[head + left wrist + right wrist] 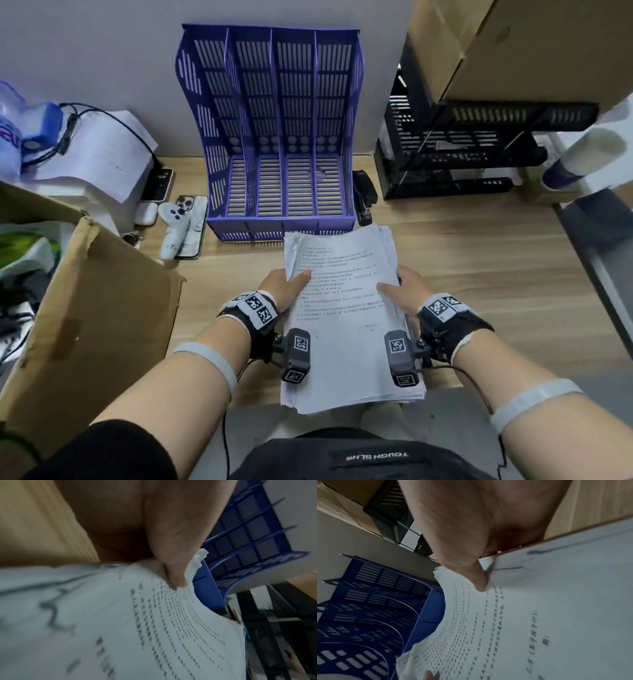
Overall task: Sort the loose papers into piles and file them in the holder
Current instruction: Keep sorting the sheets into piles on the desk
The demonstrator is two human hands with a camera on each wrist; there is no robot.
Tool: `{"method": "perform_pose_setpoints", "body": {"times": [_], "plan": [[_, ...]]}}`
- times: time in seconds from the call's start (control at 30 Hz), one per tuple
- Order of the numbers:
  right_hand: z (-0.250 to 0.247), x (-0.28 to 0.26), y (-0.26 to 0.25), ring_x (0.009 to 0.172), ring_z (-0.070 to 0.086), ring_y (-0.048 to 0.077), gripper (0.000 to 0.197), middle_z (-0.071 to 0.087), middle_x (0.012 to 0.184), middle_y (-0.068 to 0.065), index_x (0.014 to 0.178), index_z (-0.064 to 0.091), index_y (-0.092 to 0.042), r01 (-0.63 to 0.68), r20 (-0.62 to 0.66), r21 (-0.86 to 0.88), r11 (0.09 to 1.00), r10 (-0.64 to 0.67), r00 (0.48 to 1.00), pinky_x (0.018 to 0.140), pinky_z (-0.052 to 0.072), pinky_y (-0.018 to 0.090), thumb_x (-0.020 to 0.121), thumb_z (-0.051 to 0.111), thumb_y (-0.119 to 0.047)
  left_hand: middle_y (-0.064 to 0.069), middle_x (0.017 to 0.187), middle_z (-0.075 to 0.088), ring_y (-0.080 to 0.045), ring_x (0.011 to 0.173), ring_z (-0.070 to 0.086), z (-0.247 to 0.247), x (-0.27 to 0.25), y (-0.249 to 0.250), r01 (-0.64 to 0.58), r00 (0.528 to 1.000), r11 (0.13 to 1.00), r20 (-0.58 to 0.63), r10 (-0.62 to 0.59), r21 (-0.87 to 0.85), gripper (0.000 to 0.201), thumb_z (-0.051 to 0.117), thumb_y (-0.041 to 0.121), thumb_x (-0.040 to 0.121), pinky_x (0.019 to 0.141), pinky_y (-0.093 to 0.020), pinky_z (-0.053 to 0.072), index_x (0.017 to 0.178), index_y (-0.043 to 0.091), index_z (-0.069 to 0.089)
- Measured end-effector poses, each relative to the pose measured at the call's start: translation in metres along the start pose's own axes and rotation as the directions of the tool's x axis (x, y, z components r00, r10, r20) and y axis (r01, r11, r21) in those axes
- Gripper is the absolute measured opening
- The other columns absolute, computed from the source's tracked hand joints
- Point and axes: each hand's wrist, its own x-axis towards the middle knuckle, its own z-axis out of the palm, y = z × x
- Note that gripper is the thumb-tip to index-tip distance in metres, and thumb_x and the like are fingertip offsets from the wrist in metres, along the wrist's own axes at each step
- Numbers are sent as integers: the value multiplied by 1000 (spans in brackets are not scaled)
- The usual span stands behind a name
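A thick stack of printed white papers [346, 308] is held above the wooden desk, its far edge close to the front of the blue file holder [284, 130]. My left hand [286, 284] grips the stack's left edge, thumb on the top sheet. My right hand [400, 289] grips the right edge the same way. In the left wrist view the thumb [175, 577] presses on the papers [154, 635], with the holder [248, 545] beyond. In the right wrist view the thumb [477, 580] pins the papers [539, 622] next to the holder [376, 608]. The holder's slots hold nothing.
A black stapler [363, 197] stands right of the holder, and a black tray rack [462, 147] under cardboard boxes further right. A phone [191, 226], white controller [174, 228], earbud case and another paper pile [99, 161] lie left. An open cardboard box [89, 308] sits near left.
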Motion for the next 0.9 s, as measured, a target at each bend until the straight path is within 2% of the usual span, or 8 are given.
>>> {"method": "perform_pose_setpoints", "body": {"times": [0.17,0.27,0.37,0.47,0.6,0.67,0.77,0.9], "plan": [[6,1,10,89,58,23,42,59,117,7,125,47,-16,-103,-264,188,977,151,952,76,47,31,86,65,-18,-10,105,66,-34,94,67,4,6,-12,85,963,987,-244,-117,-136,46,72,40,83,84,-44,57,115,15,51],[10,-3,20,88,58,21,29,59,109,5,110,56,-15,-136,-259,12,991,134,957,72,42,25,83,65,-18,-9,114,59,-25,94,60,6,3,-15,48,952,999,-304,-39,20,47,73,26,83,92,-37,51,123,15,52],[21,-14,30,82,57,20,23,59,88,-3,99,55,-16,-172,-124,-109,979,158,980,61,40,26,81,67,-25,-3,113,66,-23,103,62,14,0,-17,9,976,993,-217,18,122,38,66,19,88,98,-31,48,125,16,62],[28,-22,37,80,59,21,22,62,88,-1,97,55,-16,-164,-183,-99,981,144,973,60,42,27,80,66,-22,-1,123,69,-21,116,62,22,-3,-16,1,988,989,-154,22,149,31,62,16,90,106,-29,44,120,15,69],[26,-25,42,70,56,23,7,58,74,-1,82,55,-16,-179,-282,-62,982,155,947,63,48,29,78,59,-10,-1,118,71,-20,111,64,32,-5,-13,-53,995,990,-79,63,131,26,61,14,89,103,-30,48,113,17,72],[22,-26,46,67,53,22,14,56,69,-3,73,52,-18,-184,-303,-11,983,172,937,63,46,27,76,55,-5,-4,113,70,-21,104,65,34,-5,-12,-85,990,992,-103,95,94,26,61,13,89,96,-29,50,114,19,68],[10,-31,54,60,49,23,16,55,73,2,79,50,-17,-232,-420,67,970,238,875,55,39,25,80,50,-1,-10,109,65,-21,90,60,30,-4,-13,-106,974,989,-188,124,105,32,61,10,88,82,-24,44,119,14,63],[-4,-37,63,64,49,25,18,57,85,10,103,51,-10,-288,-500,202,936,351,792,54,37,28,87,48,-3,-10,121,62,-25,102,61,28,-3,-15,-94,975,984,-184,122,153,43,60,10,88,90,-25,43,130,12,57]]}}
